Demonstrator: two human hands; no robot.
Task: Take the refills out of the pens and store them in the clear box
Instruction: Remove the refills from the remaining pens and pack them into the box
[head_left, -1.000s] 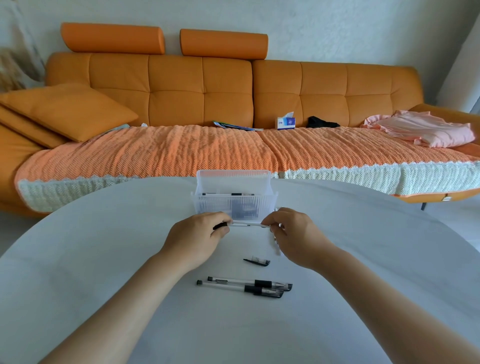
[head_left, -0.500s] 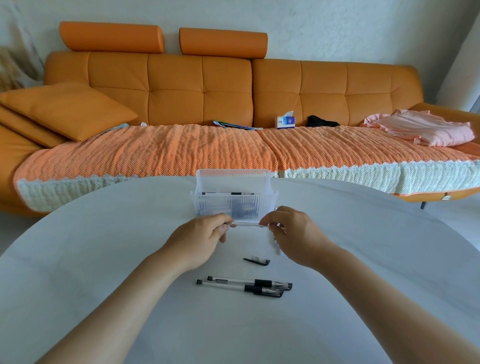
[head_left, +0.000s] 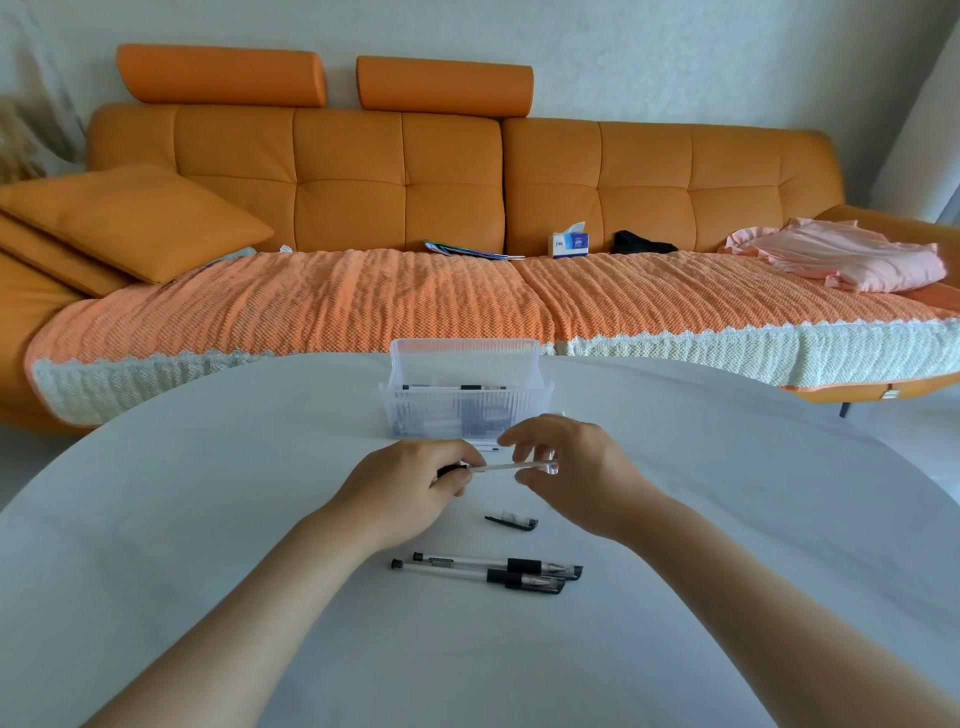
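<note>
My left hand grips the black end of a pen that lies level between both hands. My right hand pinches the pen's thin pale right end, its forefinger lifted loosely above it. Just behind the hands stands the ribbed clear box, with dark pen parts and a long thin piece inside. A loose black pen cap lies on the white table below my right hand. Nearer to me two capped clear pens lie side by side.
A small white piece lies on the table in front of the box. Behind the table runs an orange sofa with a knitted throw, a tissue box, cushions and pink cloth.
Both hands have come a little toward me and down from the box's front wall, with the pen still between them. My right hand's fingers have loosened and spread.
</note>
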